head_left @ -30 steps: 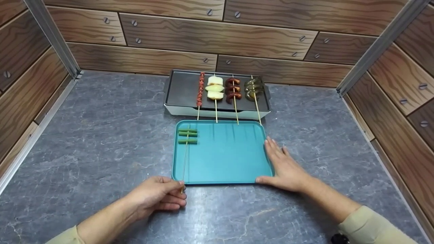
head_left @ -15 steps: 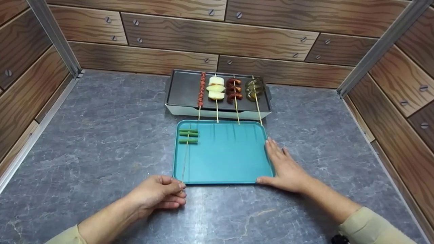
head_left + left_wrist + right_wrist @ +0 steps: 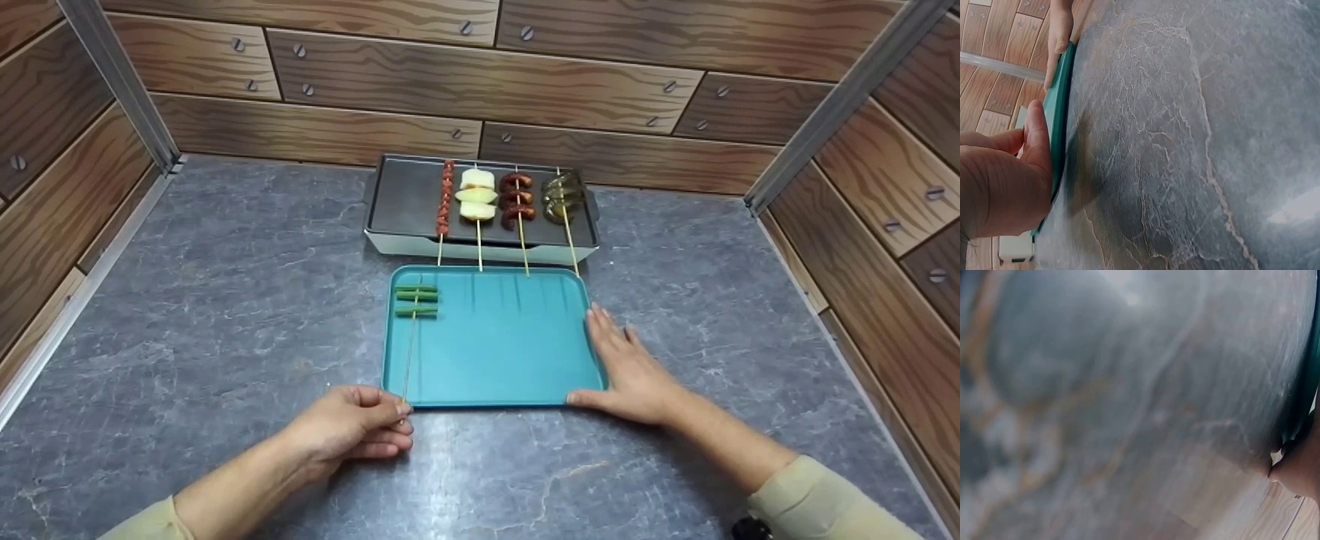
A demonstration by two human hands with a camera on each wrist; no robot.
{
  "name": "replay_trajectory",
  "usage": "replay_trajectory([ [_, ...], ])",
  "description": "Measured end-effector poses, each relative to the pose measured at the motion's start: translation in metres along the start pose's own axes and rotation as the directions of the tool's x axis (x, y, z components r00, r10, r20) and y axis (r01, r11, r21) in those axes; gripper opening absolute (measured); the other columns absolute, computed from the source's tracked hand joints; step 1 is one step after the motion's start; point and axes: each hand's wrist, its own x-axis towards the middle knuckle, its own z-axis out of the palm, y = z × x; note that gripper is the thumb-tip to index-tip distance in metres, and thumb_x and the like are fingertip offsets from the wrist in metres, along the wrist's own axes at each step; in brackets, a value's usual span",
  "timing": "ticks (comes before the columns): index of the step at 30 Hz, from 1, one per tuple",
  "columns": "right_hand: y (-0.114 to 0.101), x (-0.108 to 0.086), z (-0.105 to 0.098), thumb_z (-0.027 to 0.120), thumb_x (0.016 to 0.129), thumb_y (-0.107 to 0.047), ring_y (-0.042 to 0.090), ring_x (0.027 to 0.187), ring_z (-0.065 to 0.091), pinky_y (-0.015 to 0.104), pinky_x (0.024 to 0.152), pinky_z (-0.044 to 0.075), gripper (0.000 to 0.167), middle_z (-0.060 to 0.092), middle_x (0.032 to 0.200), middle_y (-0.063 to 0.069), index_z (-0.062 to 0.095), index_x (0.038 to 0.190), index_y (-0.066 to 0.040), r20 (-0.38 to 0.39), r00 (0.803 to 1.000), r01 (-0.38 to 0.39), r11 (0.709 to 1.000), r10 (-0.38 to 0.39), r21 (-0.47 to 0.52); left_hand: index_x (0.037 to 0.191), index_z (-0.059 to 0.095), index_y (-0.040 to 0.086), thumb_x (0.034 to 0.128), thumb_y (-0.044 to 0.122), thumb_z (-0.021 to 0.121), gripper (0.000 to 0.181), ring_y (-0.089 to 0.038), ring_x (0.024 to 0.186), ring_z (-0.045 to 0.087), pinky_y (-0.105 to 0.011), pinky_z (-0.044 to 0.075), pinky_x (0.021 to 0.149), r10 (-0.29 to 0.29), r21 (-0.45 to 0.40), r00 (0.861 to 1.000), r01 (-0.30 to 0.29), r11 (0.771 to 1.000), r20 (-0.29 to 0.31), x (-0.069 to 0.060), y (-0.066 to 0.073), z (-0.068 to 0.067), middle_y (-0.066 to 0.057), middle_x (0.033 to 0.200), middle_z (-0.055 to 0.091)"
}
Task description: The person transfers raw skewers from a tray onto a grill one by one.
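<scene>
At the tray's front left corner my left hand [image 3: 352, 427] pinches the bare lower end of a skewer of green vegetable pieces [image 3: 417, 295]. That skewer lies along the left side of the teal tray [image 3: 502, 345], its green pieces near the far left corner. My right hand [image 3: 634, 371] rests against the tray's right edge, fingers straight along the side and thumb at the front corner. In the left wrist view, the left hand [image 3: 1008, 174] is beside the tray's edge [image 3: 1060, 112]; the skewer cannot be made out there. Only part of the right hand [image 3: 1300, 467] shows in the right wrist view.
Behind the tray stands a grill with a dark plate [image 3: 405, 199]. Across it lie a red skewer [image 3: 444, 199], a pale one [image 3: 476, 196], a reddish-brown curled one [image 3: 517, 201] and a dark green one [image 3: 561, 196]. Their sticks reach toward the tray. Wood-patterned walls enclose the grey table [image 3: 225, 300].
Almost nothing differs. Both hands, the tray and the green skewer keep their places; only a slight shift of the whole view and of the left fingers shows.
</scene>
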Motion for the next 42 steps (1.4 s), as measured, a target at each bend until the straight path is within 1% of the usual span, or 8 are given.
replay_trajectory([
  [5,-0.001,0.001,0.0,0.067,0.087,-0.078,0.038,0.162,0.004,0.066,0.128,0.004,0.132,0.0,0.176,0.023,0.004,0.167,0.005,-0.006,1.0,0.001,1.0,-0.001,0.014,0.116,0.067,-0.008,0.1026,0.009,0.07,0.022,-0.017,0.079,0.078,-0.028,0.065,0.074,0.019,-0.012,1.0,-0.019,1.0,0.017,0.0,0.0,0.0,-0.012,0.092,0.076],
  [8,-0.001,0.001,-0.001,0.067,0.088,-0.078,0.039,0.162,0.004,0.066,0.127,0.004,0.131,0.0,0.176,0.023,0.004,0.167,0.005,-0.004,1.0,-0.001,1.0,0.001,0.015,0.117,0.067,-0.008,0.1025,0.009,0.07,0.023,-0.017,0.079,0.078,-0.028,0.065,0.074,0.021,-0.018,1.0,-0.02,1.0,0.021,0.0,0.0,0.0,-0.012,0.092,0.077],
  [17,-0.001,0.001,-0.001,0.067,0.087,-0.078,0.04,0.162,0.005,0.065,0.128,0.003,0.132,0.0,0.175,0.024,0.003,0.167,0.005,-0.001,1.0,-0.004,1.0,0.004,0.005,0.118,0.067,-0.009,0.1027,0.009,0.07,0.024,-0.018,0.079,0.078,-0.029,0.065,0.074,0.021,-0.012,1.0,-0.021,1.0,0.006,-0.002,0.003,0.001,-0.014,0.093,0.077],
  [26,0.0,0.0,-0.001,0.066,0.086,-0.081,0.039,0.162,0.004,0.064,0.128,0.002,0.134,-0.003,0.175,0.022,0.003,0.168,0.004,0.007,1.0,-0.015,1.0,0.015,-0.003,0.12,0.066,-0.012,0.1023,0.008,0.07,0.027,-0.016,0.078,0.078,-0.028,0.065,0.074,0.064,-0.01,0.998,-0.064,0.998,0.013,-0.007,0.008,-0.005,-0.013,0.091,0.077],
  [30,0.0,-0.001,0.0,0.066,0.086,-0.081,0.039,0.162,0.004,0.064,0.128,0.002,0.134,-0.003,0.176,0.021,0.002,0.168,0.004,0.006,1.0,-0.013,1.0,0.013,-0.002,0.119,0.066,-0.012,0.1018,0.007,0.07,0.026,-0.016,0.077,0.077,-0.028,0.065,0.073,0.089,-0.014,0.996,-0.089,0.996,0.004,-0.007,0.011,-0.008,-0.012,0.09,0.076],
  [35,0.0,-0.001,0.0,0.067,0.088,-0.078,0.039,0.162,0.004,0.064,0.128,0.002,0.132,-0.001,0.176,0.022,0.002,0.168,0.004,0.002,1.0,-0.004,1.0,0.004,0.011,0.118,0.067,-0.01,0.1021,0.008,0.07,0.024,-0.017,0.077,0.077,-0.028,0.065,0.073,0.123,0.016,0.992,-0.122,0.992,-0.022,-0.007,0.017,-0.014,-0.013,0.091,0.077],
  [42,0.0,0.0,0.0,0.066,0.087,-0.08,0.038,0.162,0.003,0.063,0.128,0.001,0.133,-0.002,0.176,0.022,0.001,0.168,0.004,0.013,1.0,-0.014,1.0,0.014,0.004,0.119,0.066,-0.012,0.1029,0.007,0.069,0.025,-0.018,0.078,0.078,-0.03,0.065,0.075,0.142,0.051,0.989,-0.139,0.989,-0.053,-0.001,0.031,-0.02,-0.015,0.092,0.077],
])
